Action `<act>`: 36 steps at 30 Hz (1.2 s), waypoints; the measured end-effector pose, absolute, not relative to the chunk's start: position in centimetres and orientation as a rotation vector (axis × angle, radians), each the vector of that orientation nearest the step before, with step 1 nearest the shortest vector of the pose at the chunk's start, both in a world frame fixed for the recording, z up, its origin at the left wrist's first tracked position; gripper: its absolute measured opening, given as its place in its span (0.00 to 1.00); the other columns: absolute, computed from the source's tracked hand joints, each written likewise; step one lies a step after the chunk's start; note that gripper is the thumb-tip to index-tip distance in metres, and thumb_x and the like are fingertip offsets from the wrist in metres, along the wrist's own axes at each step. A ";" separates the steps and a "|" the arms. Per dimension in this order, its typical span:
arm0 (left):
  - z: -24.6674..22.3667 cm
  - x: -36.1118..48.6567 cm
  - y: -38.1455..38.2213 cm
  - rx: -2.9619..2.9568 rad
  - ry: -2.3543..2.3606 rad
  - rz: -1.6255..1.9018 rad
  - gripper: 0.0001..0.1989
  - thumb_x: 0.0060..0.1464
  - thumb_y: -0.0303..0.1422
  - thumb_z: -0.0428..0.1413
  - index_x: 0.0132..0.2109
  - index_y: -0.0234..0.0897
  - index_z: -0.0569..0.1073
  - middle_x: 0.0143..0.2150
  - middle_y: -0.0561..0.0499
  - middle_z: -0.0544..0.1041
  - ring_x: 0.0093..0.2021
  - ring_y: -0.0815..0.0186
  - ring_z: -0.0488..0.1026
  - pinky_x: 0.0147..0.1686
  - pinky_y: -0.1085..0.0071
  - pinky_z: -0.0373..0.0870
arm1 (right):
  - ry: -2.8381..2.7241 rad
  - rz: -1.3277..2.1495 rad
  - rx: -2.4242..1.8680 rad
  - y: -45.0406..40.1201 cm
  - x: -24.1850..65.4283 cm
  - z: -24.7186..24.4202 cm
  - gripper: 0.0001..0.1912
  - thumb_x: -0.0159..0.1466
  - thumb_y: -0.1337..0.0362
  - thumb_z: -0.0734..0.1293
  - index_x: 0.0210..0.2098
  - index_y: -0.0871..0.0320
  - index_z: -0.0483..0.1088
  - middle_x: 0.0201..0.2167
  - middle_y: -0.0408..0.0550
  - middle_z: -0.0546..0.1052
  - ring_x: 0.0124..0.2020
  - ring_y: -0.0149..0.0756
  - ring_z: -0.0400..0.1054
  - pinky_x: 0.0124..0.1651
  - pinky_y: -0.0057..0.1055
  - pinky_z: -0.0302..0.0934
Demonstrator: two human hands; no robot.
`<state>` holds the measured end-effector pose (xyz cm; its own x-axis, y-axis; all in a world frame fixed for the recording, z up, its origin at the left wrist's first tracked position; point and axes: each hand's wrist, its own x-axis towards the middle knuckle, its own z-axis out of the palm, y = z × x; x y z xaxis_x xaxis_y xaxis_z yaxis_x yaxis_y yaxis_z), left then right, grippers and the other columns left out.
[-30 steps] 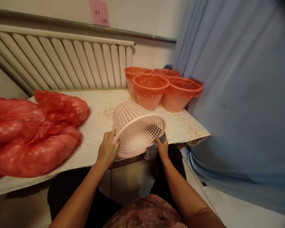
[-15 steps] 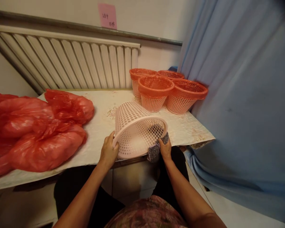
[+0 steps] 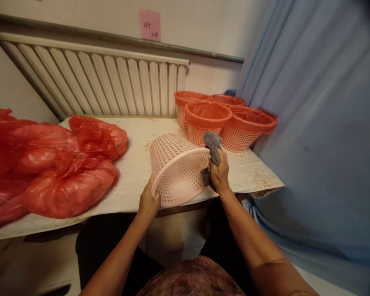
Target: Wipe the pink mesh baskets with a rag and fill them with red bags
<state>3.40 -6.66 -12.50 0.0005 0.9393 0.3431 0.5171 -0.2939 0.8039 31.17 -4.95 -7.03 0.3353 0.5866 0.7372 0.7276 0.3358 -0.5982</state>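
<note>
A pale pink perforated plastic basket (image 3: 169, 154) lies on its side on the table, its mouth tilted toward me. My left hand (image 3: 149, 201) is closed around the left of its rim, thumb on the inner side. In my right hand (image 3: 219, 170) a grey cloth (image 3: 213, 144) is bunched against the right of the rim. One part of the cloth sticks up above the fingers, and a darker part hangs inside the basket's mouth. The right fingertips are partly hidden by the cloth.
Several pink baskets lined with red bags (image 3: 208, 115) stand together at the back right. Full red plastic bags (image 3: 70, 189) fill the table's left. A white radiator (image 3: 111, 82) runs behind the table (image 3: 138, 164); a blue curtain (image 3: 320, 144) hangs at right.
My right hand has slid the cloth up along the right side of the rim. The left hand keeps its hold on the basket. The view has shifted slightly.
</note>
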 end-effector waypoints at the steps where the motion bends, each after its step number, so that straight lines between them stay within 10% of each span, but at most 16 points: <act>1: -12.6 3.5 -6.7 1.821 1.492 1.241 0.36 0.46 0.21 0.48 0.64 0.33 0.60 0.58 0.45 0.71 0.58 0.57 0.69 0.61 0.59 0.63 | -1.428 -0.205 -1.322 -5.0 30.6 -6.0 0.24 0.63 0.63 0.60 0.59 0.54 0.60 0.58 0.53 0.65 0.60 0.44 0.57 0.62 0.48 0.52; 16: -13.6 3.7 -6.7 1.813 1.495 1.298 0.18 0.49 0.27 0.50 0.48 0.29 0.72 0.47 0.39 0.77 0.49 0.52 0.74 0.50 0.58 0.72 | -2.411 -0.709 -0.656 -8.0 18.4 -1.5 0.09 0.66 0.64 0.63 0.45 0.53 0.71 0.52 0.49 0.71 0.60 0.44 0.56 0.61 0.45 0.51; 25: -14.0 3.5 -7.5 1.746 1.343 1.337 0.38 0.44 0.20 0.46 0.65 0.39 0.58 0.64 0.49 0.64 0.65 0.60 0.59 0.66 0.59 0.52 | -2.277 -0.738 -0.842 -6.0 23.8 0.0 0.13 0.68 0.67 0.58 0.50 0.53 0.67 0.47 0.49 0.72 0.50 0.40 0.61 0.50 0.40 0.57; 36: -14.7 3.1 -7.7 1.684 1.351 1.314 0.37 0.46 0.22 0.46 0.66 0.35 0.57 0.65 0.48 0.63 0.66 0.60 0.58 0.68 0.61 0.49 | -1.648 -0.400 -1.133 -4.4 30.3 -5.8 0.17 0.62 0.66 0.61 0.52 0.55 0.64 0.46 0.51 0.71 0.49 0.42 0.64 0.53 0.41 0.59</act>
<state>3.11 -7.70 -14.67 -0.0106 0.9468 0.3216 0.3475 -0.2981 0.8890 30.25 -4.36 -5.84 -0.0037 0.4766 0.8791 0.8266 0.4962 -0.2656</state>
